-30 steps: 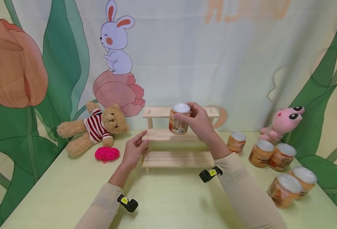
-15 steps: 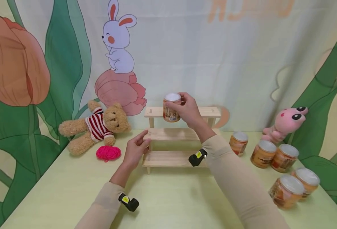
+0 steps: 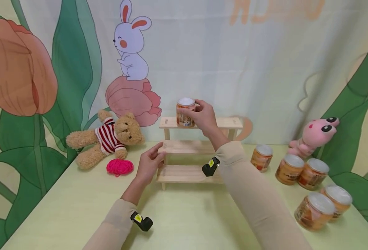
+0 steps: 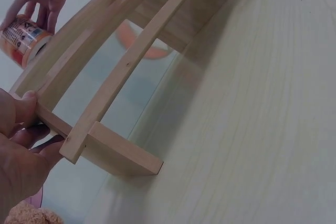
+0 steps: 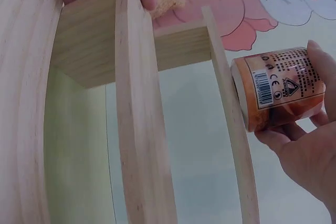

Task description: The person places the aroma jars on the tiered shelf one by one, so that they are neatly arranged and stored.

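My right hand (image 3: 202, 114) grips an orange-labelled can with a white lid (image 3: 185, 111), its base at the top step of a small three-step wooden rack (image 3: 227, 122), left of the middle. In the right wrist view the can (image 5: 278, 88) touches the top board's edge, fingers (image 5: 310, 129) curled round it. My left hand (image 3: 149, 163) holds the rack's left end at the middle step; the left wrist view shows its fingers (image 4: 23, 114) pinching the side board (image 4: 115, 153).
Several more orange cans (image 3: 288, 169) stand on the pale green table (image 3: 184, 222) to the right, near a pink plush toy (image 3: 313, 135). A teddy bear in a striped shirt (image 3: 105, 137) and a pink yarn ball (image 3: 119, 167) lie at the left.
My right hand has carried the can up and left, from in front of the middle step to the top step. My left hand has stayed on the rack's left end.
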The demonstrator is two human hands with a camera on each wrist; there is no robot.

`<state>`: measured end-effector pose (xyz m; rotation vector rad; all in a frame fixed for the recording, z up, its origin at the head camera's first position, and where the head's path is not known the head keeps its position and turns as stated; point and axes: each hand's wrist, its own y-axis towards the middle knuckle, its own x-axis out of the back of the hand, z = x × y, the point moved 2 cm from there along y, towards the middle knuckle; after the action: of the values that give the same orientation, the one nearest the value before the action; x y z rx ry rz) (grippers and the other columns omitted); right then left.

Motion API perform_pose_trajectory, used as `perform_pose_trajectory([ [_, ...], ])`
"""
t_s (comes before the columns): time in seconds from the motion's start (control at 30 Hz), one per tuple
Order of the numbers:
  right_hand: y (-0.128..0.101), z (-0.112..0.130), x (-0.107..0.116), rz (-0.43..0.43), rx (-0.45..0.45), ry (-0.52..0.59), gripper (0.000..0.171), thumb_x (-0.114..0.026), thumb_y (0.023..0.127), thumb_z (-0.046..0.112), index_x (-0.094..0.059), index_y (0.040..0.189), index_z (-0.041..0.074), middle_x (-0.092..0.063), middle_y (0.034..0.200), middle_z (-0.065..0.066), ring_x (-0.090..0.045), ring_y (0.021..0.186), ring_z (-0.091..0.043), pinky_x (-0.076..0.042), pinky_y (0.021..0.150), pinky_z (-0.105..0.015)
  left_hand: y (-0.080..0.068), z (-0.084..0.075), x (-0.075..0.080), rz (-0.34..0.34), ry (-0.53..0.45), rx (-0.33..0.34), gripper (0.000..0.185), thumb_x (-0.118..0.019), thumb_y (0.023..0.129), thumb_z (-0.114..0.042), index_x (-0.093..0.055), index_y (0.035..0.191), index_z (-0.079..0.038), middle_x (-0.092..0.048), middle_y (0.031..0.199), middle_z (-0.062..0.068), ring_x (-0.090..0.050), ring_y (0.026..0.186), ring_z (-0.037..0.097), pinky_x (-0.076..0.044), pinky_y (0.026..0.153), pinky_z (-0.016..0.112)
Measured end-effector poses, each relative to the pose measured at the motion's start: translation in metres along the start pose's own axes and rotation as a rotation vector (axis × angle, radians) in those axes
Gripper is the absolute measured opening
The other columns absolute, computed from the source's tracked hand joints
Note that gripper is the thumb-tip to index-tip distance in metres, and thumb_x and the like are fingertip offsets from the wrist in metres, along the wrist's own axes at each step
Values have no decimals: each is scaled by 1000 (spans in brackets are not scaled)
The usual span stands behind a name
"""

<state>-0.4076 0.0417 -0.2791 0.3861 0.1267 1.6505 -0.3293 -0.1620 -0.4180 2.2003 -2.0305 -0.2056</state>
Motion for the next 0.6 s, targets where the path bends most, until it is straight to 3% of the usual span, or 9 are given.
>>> perform_pose_trajectory([
  [0.2,11,2,-2,19,56,-63,60,-79,87,36,-59,138,13,-62,116,-10,-60,106,-24,-52,90,-43,1,-3,-1,-19,-5,-33,46,-64,99,-11,-54,144,-8,-67,112,23,-55,80,14,-48,66,22],
  [0.33,12,1,-3,10,53,-78,60,-78,88,35,-58,140,13,-63,118,-10,-60,107,-24,-52,91,-42,1,-2,-2,-9,-12,-19,46,-64,99,-11,-55,144,-8,-68,109,18,-53,78,15,-45,64,21],
  [0.43,11,-2,-2,8,31,-91,66,-78,88,37,-54,144,13,-61,126,-9,-58,114,-23,-50,95,-43,-1,-1,-3,-8,-12,-22,46,-64,99,-11,-55,144,-8,-68,100,11,-51,75,16,-43,61,22],
  [0.6,5,-5,-1,-4,-15,-94,85,-79,86,42,-38,153,10,-48,144,-10,-48,130,-28,-46,101,-44,0,-1,-3,-7,15,-30,46,-63,99,-11,-54,145,-8,-68,106,19,-54,79,19,-45,64,22],
])
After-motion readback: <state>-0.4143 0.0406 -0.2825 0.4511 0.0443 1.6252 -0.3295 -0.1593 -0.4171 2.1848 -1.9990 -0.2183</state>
